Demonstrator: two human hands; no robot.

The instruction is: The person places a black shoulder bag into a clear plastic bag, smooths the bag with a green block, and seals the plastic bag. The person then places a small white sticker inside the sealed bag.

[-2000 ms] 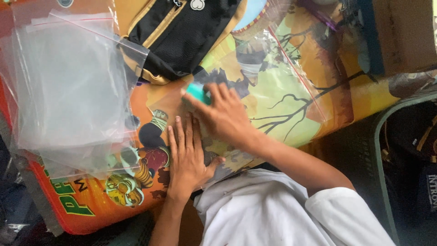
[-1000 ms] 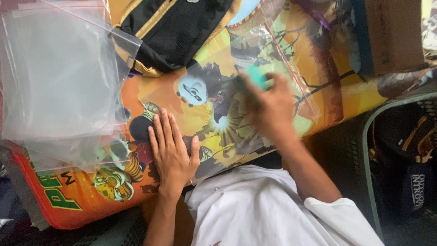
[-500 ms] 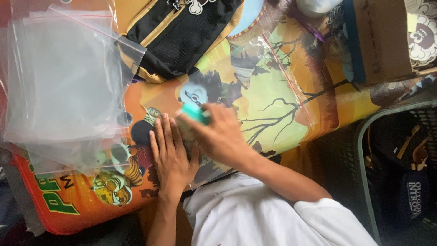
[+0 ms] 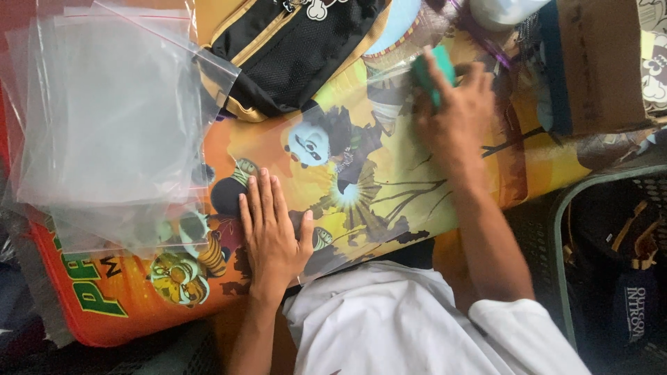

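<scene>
Cartoon-printed tabletop [image 4: 417, 201]: right hand [image 4: 455, 114] is gripping a green pad [image 4: 429, 69] near the far edge; left hand [image 4: 271, 232] is lying flat, empty, at the near edge.

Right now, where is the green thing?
The green thing is in the right hand, pressed on the cartoon table, upper right, near the cardboard box.

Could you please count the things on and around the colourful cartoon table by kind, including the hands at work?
Hands: 2, left hand flat on the cartoon table, right hand gripping a teal pad
Teal pads: 1
Black and tan bags: 1
Stacks of clear plastic bags: 1
Cardboard boxes: 1
Dark baskets: 1
Total: 7
</scene>
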